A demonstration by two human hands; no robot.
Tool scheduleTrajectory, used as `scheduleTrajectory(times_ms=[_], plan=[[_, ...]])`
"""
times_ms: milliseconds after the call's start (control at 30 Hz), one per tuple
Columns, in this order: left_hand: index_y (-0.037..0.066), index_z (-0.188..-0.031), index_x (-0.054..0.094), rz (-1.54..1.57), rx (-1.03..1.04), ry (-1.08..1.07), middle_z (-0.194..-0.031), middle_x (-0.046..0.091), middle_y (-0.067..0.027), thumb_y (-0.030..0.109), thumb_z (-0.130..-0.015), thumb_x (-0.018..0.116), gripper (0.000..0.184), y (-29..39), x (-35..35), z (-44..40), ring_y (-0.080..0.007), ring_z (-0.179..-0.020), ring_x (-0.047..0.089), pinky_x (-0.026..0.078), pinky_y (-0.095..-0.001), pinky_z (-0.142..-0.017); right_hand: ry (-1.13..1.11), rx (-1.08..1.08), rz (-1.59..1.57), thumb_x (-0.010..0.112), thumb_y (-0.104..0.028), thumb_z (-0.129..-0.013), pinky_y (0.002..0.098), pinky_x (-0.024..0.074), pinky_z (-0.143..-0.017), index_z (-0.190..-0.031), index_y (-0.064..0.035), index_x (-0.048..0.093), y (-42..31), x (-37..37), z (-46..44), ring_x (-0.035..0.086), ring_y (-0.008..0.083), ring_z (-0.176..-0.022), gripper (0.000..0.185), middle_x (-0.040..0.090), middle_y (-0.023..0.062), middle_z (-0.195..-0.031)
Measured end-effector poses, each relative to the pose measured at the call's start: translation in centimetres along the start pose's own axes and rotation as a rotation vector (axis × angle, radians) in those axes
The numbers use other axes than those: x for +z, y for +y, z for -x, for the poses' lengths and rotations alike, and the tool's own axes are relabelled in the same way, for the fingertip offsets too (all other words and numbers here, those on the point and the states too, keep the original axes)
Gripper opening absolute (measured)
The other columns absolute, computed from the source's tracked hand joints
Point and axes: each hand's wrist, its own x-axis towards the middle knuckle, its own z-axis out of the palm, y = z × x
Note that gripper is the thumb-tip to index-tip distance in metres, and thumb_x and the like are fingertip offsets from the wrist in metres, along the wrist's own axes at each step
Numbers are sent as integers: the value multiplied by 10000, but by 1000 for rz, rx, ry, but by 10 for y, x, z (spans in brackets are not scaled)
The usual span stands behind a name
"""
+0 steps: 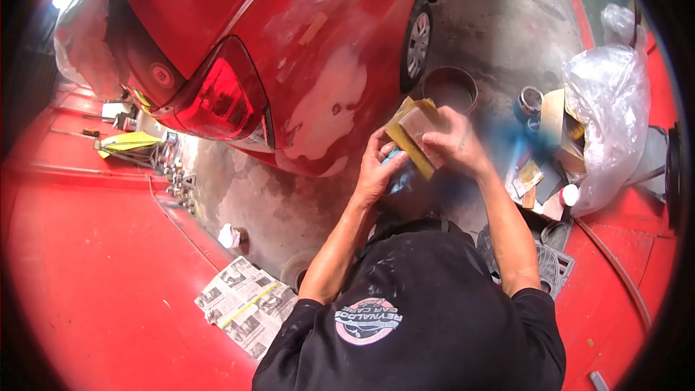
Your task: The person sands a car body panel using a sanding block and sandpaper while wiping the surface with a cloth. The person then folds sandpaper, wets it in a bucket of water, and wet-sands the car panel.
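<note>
Gripping folded yellow-brown paper sheet [415,150] in left hand [374,170] and right hand [457,139], near glossy red metal car [282,69] with pale patches.

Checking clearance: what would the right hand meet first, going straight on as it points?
Beyond its yellow paper, the right hand would probably meet the left hand, then the car; depth is unclear.

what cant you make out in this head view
All in the head view:
- Small blue object: mostly covered by the left hand and folded yellow-brown sheet; that hand's exact grip is unclear.
- Shiny red car's front: cut off by the top edge.
- Black-and-white newspaper's small print: too small.
- Dark round bucket's bottom: shadow and blur hide it.
</note>
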Motion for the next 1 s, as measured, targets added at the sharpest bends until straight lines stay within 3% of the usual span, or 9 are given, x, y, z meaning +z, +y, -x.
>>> scheduleTrajectory(times_ms=[300, 367, 400, 433, 567, 733, 1000], plan=[[-8, -1406, 640, 14, -156, 41, -1311, 706, -77, 121, -966, 768, 475, 8, -7, -1, -192, -1206, 664, 515, -347, -1082, 9, 4, 151, 888, -266, -807, 342, 544, -919, -1194, 30, 666, 33, 4, -10, 677, 176, -1002, 536, 730, 100, -1053], [-15, -1417, 627, -39, -162, 21, -1311, 707, -83, 112, -961, 769, 494, 9, -15, -3, -192, -1173, 679, 544, -347, -1045, 71, -162, 201, 893, -314, -795, 356, 535, -940, -1220, 33, 661, 62, 5, -18, 674, 195, -1042, 595, 728, 126, -1085], [-12, -1419, 627, -103, -148, -2, -1295, 714, -88, 107, -962, 763, 492, 8, -22, -6, -191, -1147, 691, 566, -350, -1009, 28, -96, 171, 892, -347, -789, 363, 525, -951, -1226, 23, 660, 66, 5, -20, 667, 201, -1071, 617, 721, 131, -1105], [-1, -1424, 627, -108, -156, -15, -1338, 700, -77, 107, -971, 741, 479, 7, -27, -7, -176, -1199, 659, 513, -348, -1068, -104, 75, 126, 885, -370, -794, 371, 524, -940, -1227, 21, 658, 39, 3, -19, 669, 204, -1065, 626, 720, 136, -1103], [-13, -1398, 645, -182, -162, 14, -1290, 709, -80, 56, -969, 714, 440, 6, -56, -17, -174, -1131, 673, 531, -326, -1012, -108, 34, 143, 888, -333, -817, 349, 515, -910, -1206, 0, 634, 55, 21, -30, 629, 154, -1046, 572, 690, 74, -1081], [-6, -1433, 623, -137, -224, -94, -1294, 706, -72, 92, -976, 713, 476, 9, -101, -29, -173, -1147, 662, 511, -326, -1029, -59, 107, 112, 876, -343, -817, 355, 510, -926, -1208, -6, 626, 47, 46, -32, 636, 165, -1057, 574, 695, 74, -1089], [21, -1547, 506, -69, -304, -216, -1433, 633, -101, 117, -966, 715, 625, 24, -143, -54, -216, -1325, 589, 465, -371, -1130, 54, 167, 69, 882, -303, -823, 353, 513, -935, -1187, -18, 631, 58, 90, -48, 638, 157, -1066, 527, 692, 78, -1080]])
